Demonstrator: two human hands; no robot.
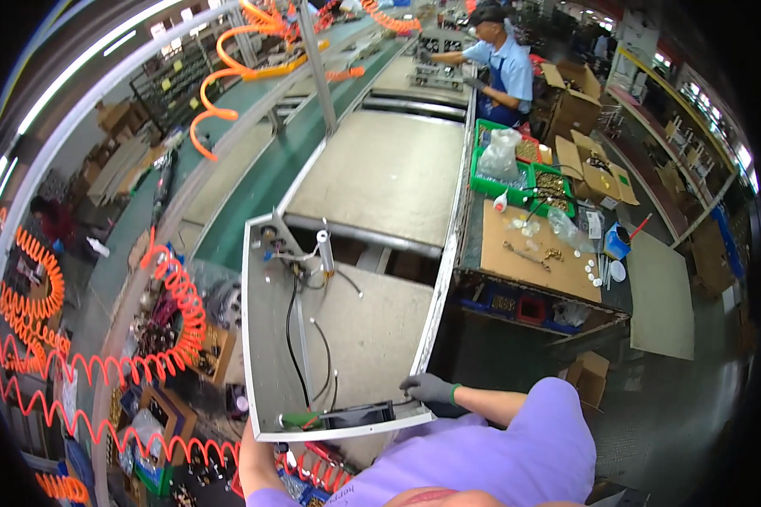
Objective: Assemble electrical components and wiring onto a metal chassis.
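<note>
A pale grey sheet-metal housing point(265, 355) stands in front of me on the work line, its inside facing up. Black cables point(294, 338) run along it, and a silver cylinder point(325, 251) with wires sits toward its far end. At the near end are a black rectangular part point(359, 415) and a green part point(300, 420). My right hand point(431, 389), in a grey glove, is closed at the housing's near right corner, fingers curled over the edge. Behind the near left corner my left forearm rises; the housing hides that hand and its fingers.
Flat boards point(380, 173) lie along the line ahead. To the right, a bench point(524, 262) carries green bins point(554, 188) of small parts and a blue container point(617, 242). Orange coiled hoses point(177, 296) hang at the left. Farther up the line stands a co-worker point(503, 72).
</note>
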